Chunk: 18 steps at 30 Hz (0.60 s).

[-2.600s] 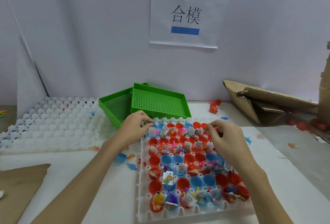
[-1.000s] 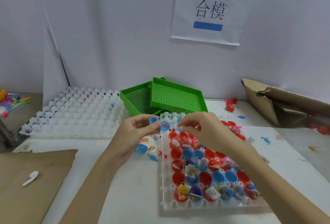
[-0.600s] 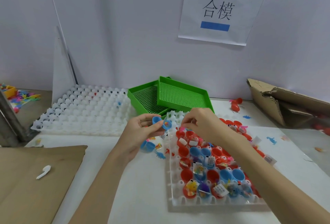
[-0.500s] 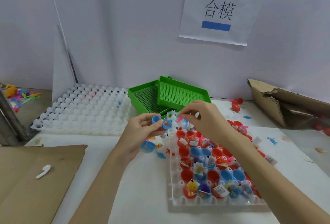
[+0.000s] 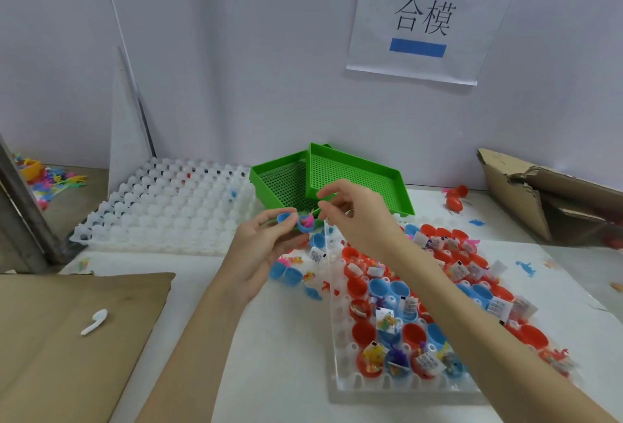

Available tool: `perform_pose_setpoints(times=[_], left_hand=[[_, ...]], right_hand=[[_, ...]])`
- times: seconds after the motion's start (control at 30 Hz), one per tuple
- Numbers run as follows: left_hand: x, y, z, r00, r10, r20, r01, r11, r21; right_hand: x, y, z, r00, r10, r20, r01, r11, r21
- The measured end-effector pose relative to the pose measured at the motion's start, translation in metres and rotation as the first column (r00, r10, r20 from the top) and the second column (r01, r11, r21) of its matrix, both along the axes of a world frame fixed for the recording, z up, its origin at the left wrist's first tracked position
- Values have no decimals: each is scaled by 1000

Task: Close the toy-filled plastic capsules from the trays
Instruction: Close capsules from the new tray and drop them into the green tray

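Note:
My left hand holds an open blue capsule above the table, its two halves side by side; a pink toy sits in the right half. My right hand hovers just right of it, fingertips curled together near the toy; whether they pinch anything is unclear. Below my right arm lies a clear white tray with several open red and blue capsule halves, small toys and paper slips. Two open blue halves lie on the table under my left hand.
An empty white cell tray lies at the back left. Two green mesh baskets stand behind my hands. Cardboard sheet with a white plastic piece at front left. Torn cardboard box at right. Red capsules near the wall.
My hands lifted from the filled tray; my left hand came up holding the open blue capsule. My right hand rose from the tray's top edge to beside the capsule. The view shifted left.

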<state>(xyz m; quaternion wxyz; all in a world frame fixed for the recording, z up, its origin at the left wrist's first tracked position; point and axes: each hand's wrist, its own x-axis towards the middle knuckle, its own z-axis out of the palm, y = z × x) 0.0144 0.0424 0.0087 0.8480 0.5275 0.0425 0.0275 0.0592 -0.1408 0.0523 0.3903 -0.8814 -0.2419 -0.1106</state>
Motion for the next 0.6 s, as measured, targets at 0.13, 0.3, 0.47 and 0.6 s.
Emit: perform_pose_setpoints(times=[0.13,0.3,0.47,0.6], left_hand=[[2,10,0,996,92,0,-92,994,-55],[2,14,-1,995,96,-3,-96,994,-54],[1,11,0,998,58,19,-58,998,-9],[0,9,0,999,42,28,-42,999,21]], right_hand=[[6,13,-9,998,-47,-48,19,883,-469],[-4,38,-25,991,-131,10,92,645,-759],[-6,44,-25,990,-140,21,103,607,-788],[-11,44,-26,991,-130,37,109,611,-784]])
